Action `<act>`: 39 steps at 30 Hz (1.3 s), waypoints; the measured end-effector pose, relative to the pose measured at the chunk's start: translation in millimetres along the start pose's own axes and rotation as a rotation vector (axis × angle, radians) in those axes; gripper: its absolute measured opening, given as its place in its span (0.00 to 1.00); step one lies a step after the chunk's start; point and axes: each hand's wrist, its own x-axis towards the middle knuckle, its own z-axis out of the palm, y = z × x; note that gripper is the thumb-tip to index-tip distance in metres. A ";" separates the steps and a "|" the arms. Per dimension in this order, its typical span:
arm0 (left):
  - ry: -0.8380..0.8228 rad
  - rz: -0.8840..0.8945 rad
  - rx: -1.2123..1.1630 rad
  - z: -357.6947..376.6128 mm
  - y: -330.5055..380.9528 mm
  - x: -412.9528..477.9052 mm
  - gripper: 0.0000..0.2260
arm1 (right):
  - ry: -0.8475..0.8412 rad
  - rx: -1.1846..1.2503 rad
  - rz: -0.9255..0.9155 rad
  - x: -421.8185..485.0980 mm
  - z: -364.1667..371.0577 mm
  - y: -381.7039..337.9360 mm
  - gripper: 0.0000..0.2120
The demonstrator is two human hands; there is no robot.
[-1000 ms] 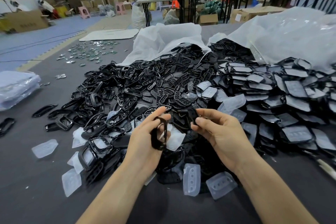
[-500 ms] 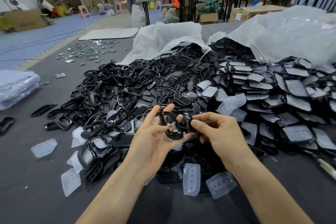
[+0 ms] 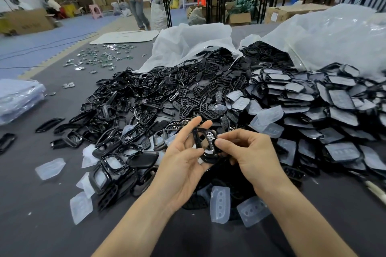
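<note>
Two bare hands meet just above a dark grey counter, close to the wearer's body. The left hand is turned palm up and holds a black frame, an oval plastic ring. The frame rests against the fingers, which are stretched out behind it. It stands nearly upright, its long axis running from the heel of the palm up towards the fingertips and leaning a little to the right.

The right hand comes in from the right side, fingers curled. Its thumb and forefinger pinch a small perforated insert that lies in the frame's opening and touches its right edge. The insert therefore sits between the two hands, and the right hand is the nearer to it. Pressing it home would probably call for a push leftwards, across the frame's long axis and into the left palm.

Behind the hands a heap of black parts spreads over the counter. Clear pads lie near the wrists, and open plastic bags lie at the far side.
</note>
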 end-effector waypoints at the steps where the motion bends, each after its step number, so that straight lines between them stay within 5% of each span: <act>1: -0.004 0.001 0.007 0.0 -0.5 -0.3 0.27 | 0.000 -0.011 0.002 0.0 -0.2 0.5 0.09; 11: -0.040 0.030 0.018 1.8 -2.6 -3.4 0.23 | -0.027 0.044 0.055 1.4 -3.1 1.6 0.06; 18: 0.000 0.060 0.067 1.6 -3.7 -2.6 0.18 | -0.083 -0.160 -0.070 -0.4 -3.9 1.2 0.07; 39: 0.009 0.105 0.138 2.2 0.2 -5.3 0.18 | -0.223 0.117 0.162 -1.4 -4.3 -1.7 0.06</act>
